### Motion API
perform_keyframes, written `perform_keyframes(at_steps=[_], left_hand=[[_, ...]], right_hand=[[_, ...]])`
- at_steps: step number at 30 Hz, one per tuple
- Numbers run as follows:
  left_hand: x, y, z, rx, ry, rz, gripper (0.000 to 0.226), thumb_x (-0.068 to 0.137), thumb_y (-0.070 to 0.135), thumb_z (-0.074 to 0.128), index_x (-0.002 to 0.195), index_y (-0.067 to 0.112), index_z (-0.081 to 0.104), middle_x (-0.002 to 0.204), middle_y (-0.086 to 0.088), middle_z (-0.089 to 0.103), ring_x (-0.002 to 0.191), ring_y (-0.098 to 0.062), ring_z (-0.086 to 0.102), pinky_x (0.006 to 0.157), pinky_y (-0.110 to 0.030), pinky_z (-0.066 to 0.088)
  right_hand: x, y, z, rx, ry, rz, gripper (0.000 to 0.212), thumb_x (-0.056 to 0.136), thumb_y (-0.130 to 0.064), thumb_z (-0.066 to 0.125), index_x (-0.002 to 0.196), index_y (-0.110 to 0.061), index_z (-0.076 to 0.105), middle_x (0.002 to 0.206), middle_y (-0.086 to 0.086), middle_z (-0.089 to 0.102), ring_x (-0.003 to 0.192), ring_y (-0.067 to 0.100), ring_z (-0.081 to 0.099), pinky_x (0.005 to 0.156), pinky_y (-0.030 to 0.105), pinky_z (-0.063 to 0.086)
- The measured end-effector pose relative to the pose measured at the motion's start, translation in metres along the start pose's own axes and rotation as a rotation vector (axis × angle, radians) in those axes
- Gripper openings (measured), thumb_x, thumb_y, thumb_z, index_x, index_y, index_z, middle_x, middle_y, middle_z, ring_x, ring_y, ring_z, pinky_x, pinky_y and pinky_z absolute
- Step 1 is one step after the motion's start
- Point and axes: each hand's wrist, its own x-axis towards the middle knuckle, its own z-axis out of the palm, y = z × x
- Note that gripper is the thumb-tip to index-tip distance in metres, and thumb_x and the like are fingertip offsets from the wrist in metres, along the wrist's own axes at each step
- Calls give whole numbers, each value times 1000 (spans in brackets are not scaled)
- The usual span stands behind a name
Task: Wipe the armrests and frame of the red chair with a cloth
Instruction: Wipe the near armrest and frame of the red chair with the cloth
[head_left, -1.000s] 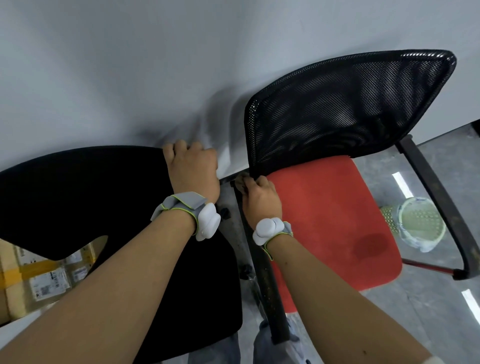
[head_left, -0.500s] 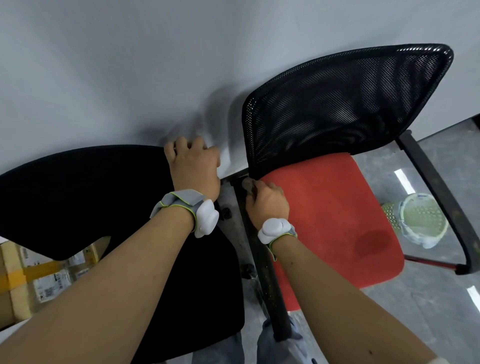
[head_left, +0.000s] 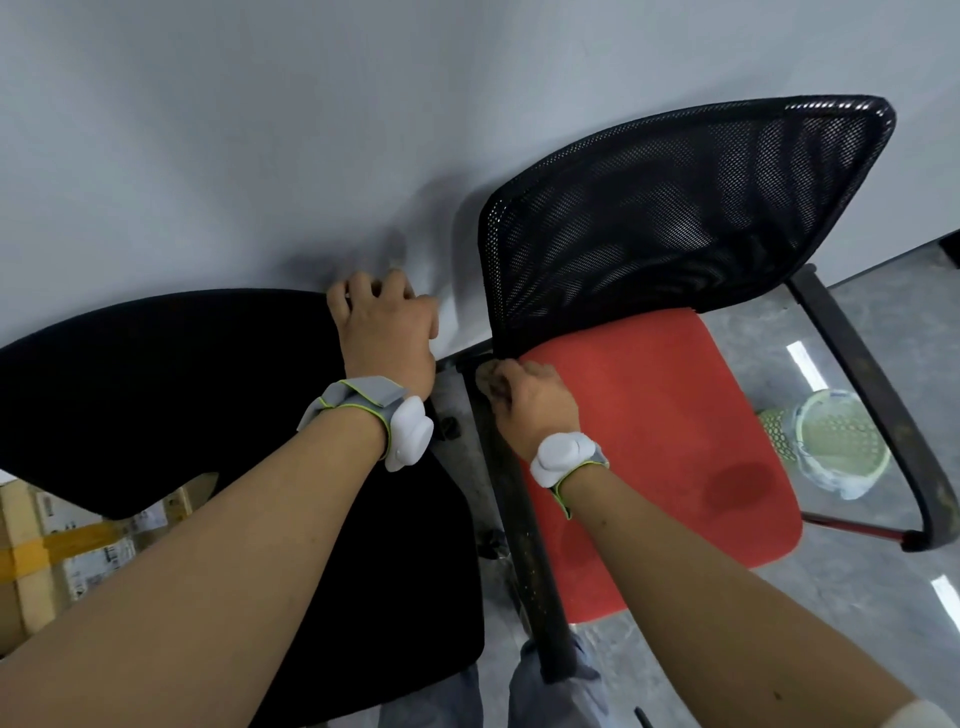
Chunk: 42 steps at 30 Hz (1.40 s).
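The red chair has a red seat (head_left: 649, 415), a black mesh back (head_left: 675, 218) and black armrests. My right hand (head_left: 535, 405) is closed on a small greyish cloth (head_left: 485, 382) pressed on the rear end of the chair's left armrest (head_left: 530, 561), just below the lower corner of the mesh back. Most of the cloth is hidden under my fingers. My left hand (head_left: 384, 332) grips the top edge of the black chair (head_left: 156, 389) on the left. The right armrest (head_left: 872, 405) stands free.
A grey wall (head_left: 260, 130) stands close behind both chairs. Taped cardboard boxes (head_left: 31, 561) sit at the lower left. A pale green and white object (head_left: 836, 447) lies on the grey floor under the right armrest. My trouser legs (head_left: 524, 691) are at the armrest's near end.
My right hand has shifted slightly back and forth at the rear of the left armrest. My left hand has kept its grip on the black chair.
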Motion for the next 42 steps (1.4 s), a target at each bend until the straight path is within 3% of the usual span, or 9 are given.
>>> perform_keyframes(at_steps=[5, 10, 12, 19, 22, 26, 32, 36, 42], left_hand=[[0, 1, 1, -7, 5, -9, 24, 59, 1, 64, 67, 24, 65, 97, -1, 57, 96, -36, 48, 93, -43, 22], [-2, 2, -2, 13, -30, 0, 21, 61, 4, 66, 66, 25, 68, 98, 2, 57, 98, -36, 48, 94, -43, 20], [-2, 4, -4, 18, -59, 7, 19, 65, 7, 66, 66, 25, 70, 101, 3, 58, 101, -36, 47, 95, -44, 20], [-3, 4, -5, 12, -61, 7, 19, 64, 8, 67, 67, 26, 71, 101, 4, 58, 100, -34, 46, 92, -43, 20], [-4, 5, -6, 29, -63, 15, 20, 66, 7, 66, 69, 26, 71, 103, 5, 58, 101, -34, 46, 91, -42, 18], [-4, 4, -7, 31, -76, 18, 22, 69, 7, 69, 70, 29, 74, 105, 9, 60, 105, -33, 45, 92, -40, 17], [-4, 2, -7, 35, -91, 17, 23, 73, 11, 70, 76, 32, 77, 108, 11, 61, 108, -31, 43, 94, -41, 17], [-3, 3, -7, 53, -72, 28, 23, 73, 12, 70, 79, 33, 78, 109, 11, 62, 106, -31, 43, 91, -40, 17], [-5, -2, -5, 66, -38, 65, 24, 72, 13, 73, 81, 35, 78, 107, 13, 60, 105, -29, 45, 88, -39, 17]], right_hand=[[-18, -14, 13, -58, -69, -279, 30, 71, -14, 65, 100, -18, 70, 83, 5, 62, 83, 31, 57, 58, 36, 51], [-2, 4, -8, 65, 95, 69, 25, 81, -13, 58, 106, -10, 62, 98, 13, 61, 93, 34, 52, 68, 38, 47], [-1, 12, -12, 61, 111, 108, 24, 84, -13, 57, 107, -8, 61, 100, 15, 61, 94, 34, 51, 71, 38, 43], [-34, -3, 11, 115, -58, -119, 33, 79, -9, 56, 110, -14, 67, 94, 8, 61, 89, 29, 53, 64, 39, 53], [-27, 1, 5, 205, -45, -52, 31, 82, -10, 57, 111, -14, 67, 96, 10, 63, 93, 31, 53, 72, 38, 51], [-15, 12, -4, 128, 43, 91, 28, 84, -7, 55, 110, -9, 64, 99, 14, 60, 96, 33, 52, 73, 40, 50], [-35, 0, 10, 67, 9, 18, 28, 78, -4, 59, 105, -8, 66, 95, 12, 61, 88, 31, 54, 67, 42, 54], [-34, -1, 0, 166, -161, -150, 30, 79, -10, 59, 107, -16, 71, 97, 8, 66, 90, 29, 61, 71, 40, 56], [-12, 8, -9, 128, -29, 45, 22, 81, -13, 56, 100, -10, 66, 94, 14, 67, 87, 35, 62, 66, 36, 51]])
